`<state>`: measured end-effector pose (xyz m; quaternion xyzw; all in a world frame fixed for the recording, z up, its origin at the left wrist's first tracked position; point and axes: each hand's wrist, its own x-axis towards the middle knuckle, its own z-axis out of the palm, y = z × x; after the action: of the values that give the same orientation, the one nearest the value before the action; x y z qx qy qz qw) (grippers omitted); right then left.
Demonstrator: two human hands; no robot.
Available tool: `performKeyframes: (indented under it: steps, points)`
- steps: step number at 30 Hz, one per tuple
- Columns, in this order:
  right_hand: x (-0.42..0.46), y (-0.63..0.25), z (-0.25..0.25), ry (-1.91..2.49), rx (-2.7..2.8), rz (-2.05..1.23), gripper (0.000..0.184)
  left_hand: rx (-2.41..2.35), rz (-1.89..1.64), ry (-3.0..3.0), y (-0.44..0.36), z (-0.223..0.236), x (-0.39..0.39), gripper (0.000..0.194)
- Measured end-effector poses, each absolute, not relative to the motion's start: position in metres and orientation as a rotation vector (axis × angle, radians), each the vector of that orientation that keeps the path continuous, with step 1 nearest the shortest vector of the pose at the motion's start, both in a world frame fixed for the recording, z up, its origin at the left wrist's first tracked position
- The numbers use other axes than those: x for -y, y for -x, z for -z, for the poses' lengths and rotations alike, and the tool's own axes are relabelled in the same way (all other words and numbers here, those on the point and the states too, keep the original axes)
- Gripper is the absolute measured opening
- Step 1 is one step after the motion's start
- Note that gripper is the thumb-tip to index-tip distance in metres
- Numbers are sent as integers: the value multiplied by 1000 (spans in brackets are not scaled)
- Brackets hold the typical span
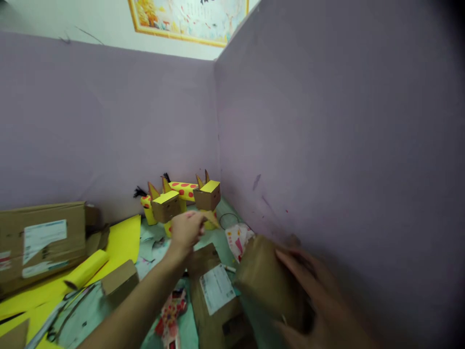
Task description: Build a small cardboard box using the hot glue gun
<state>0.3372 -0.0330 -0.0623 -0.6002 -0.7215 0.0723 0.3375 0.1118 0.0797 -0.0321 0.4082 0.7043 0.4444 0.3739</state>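
Note:
My left hand (187, 229) is closed, pinching a thin tan strip (211, 219) that looks like tape. It is in front of two toy giraffes made of card. The nearer giraffe (166, 207) and the farther giraffe (207, 195) have cardboard box heads, yellow tops and pointed ears. Red spots mark their yellow bodies. At the lower right, my right hand (308, 286) grips a blurred brown thing (267, 278), which resembles a wide roll of packing tape. Its far side is hidden by the fingers and shadow.
A cardboard box (43, 242) with a label stands at the left, near yellow sheets (123, 237) and a yellow tube (87, 269). A flattened carton (203, 261) lies between my arms. A red patterned item (170, 315) lies in front. Purple walls (327, 121) enclose the corner.

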Motion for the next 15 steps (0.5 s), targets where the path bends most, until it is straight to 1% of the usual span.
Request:
performKeyframes:
  steps: [1,2,3,4,8,10,12,15]
  points:
    - [21,-324,52,1570,1914,-250,63,-1820,-1207,-1016,-89,30,-59,19]
    - [6,-311,42,1605,1970,-297,63,-1834,-1277,-976,-68,29,-37,23]
    - [-10,-300,35,1665,2012,-323,65,-1842,-1343,-926,-49,31,-17,33]
    - [-26,-290,29,1713,2071,-316,64,-1836,-1393,-886,-33,35,3,35]
    - [-89,-268,29,1800,2238,-250,60,-1847,-1475,-762,10,61,59,34]
    - [-110,-264,35,1796,2313,-245,53,-1831,-1464,-652,20,76,75,33]
    - [-121,-261,40,1761,2389,-232,38,-1809,-1460,-552,25,87,86,31]
    - [-122,-257,40,1735,2440,-176,32,-1767,-1454,-471,24,92,93,31]
